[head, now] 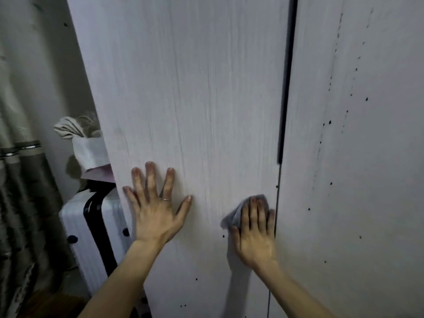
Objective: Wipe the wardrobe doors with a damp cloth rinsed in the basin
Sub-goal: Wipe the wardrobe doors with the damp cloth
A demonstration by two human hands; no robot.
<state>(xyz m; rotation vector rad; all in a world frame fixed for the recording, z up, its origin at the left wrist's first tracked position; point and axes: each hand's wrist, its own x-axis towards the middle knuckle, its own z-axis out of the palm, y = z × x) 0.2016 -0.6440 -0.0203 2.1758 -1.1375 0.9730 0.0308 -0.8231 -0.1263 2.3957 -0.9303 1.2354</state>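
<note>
My left grip (156, 212) lies flat against the left wardrobe door (195, 88), released, fingers straight and spread wide, a ring (165, 199) on one finger; it holds nothing. My right grip (255, 232) is released too, its straight fingers pressing the grey cloth (234, 214) flat onto the same door, low down and just beside the door's right edge. The cloth shows past my fingertips and on the thumb side. A dark vertical strip (288, 88) runs up between this door and the right wardrobe door (367, 157), which carries trails of dark specks (330, 122). A few specks also sit on the left door below my grips. Left of the wardrobe stands a white suitcase (78, 221) with a black handle, a pale bundle (89, 150) above it, and a patterned curtain (20, 180) hangs at the far left.
</note>
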